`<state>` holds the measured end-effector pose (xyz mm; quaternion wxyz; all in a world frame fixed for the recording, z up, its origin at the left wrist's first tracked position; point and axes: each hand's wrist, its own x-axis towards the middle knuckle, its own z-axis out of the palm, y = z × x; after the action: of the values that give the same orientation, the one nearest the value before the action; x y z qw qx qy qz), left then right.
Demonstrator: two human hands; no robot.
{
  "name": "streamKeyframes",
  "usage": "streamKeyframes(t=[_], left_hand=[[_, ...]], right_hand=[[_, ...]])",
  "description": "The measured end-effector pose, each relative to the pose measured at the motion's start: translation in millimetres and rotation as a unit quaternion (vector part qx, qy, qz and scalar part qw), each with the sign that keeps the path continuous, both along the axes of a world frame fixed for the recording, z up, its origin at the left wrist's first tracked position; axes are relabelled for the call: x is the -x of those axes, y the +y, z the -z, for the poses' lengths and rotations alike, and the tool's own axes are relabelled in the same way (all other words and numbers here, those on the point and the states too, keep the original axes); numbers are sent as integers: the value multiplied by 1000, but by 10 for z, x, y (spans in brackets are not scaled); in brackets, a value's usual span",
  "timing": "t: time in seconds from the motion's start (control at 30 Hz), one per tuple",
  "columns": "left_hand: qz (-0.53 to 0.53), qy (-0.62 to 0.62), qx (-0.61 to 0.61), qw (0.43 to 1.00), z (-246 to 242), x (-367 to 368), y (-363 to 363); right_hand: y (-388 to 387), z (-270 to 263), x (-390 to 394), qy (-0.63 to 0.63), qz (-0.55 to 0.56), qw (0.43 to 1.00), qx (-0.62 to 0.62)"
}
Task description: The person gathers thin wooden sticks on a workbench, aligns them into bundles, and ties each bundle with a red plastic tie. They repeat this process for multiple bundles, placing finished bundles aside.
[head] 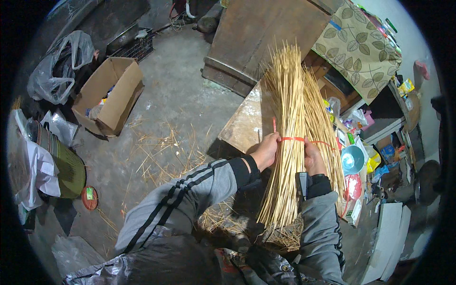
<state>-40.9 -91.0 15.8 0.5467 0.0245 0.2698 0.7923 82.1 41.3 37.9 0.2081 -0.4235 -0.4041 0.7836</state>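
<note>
A tall bundle of dry straw stalks [290,107] stands before me with a red plastic strap [293,139] around its middle. My left hand [268,149] grips the strap at the bundle's left side, and a short strap end sticks up above it. At the right side my right hand [314,158] holds the strap, whose other end trails off to the right. Behind and to the right, a second heap of stalks [322,124] leans over a low wooden board [242,124].
Loose straw bits [171,153] litter the concrete floor. An open cardboard box [123,103] and a green woven basket [67,164] stand at left. A blue bowl [352,159] and a red lid-like item [353,187] lie at right. A wooden cabinet [263,35] is beyond.
</note>
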Motion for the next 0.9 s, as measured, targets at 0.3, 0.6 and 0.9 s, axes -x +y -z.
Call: streamKeyframes(t=[0.3,0.6,0.9], left_hand=[[80,52,-134,986,-352,-167,-212],[200,24,-302,932,-786,-90,-363],[-11,162,-327,931,-1985,194,-370]], right_hand=[[-82,-18,-506,104,-33,994,18],[-436,-684,-942,312,4,948,-70],[-692,-2117,-167,258,61,950,-166]])
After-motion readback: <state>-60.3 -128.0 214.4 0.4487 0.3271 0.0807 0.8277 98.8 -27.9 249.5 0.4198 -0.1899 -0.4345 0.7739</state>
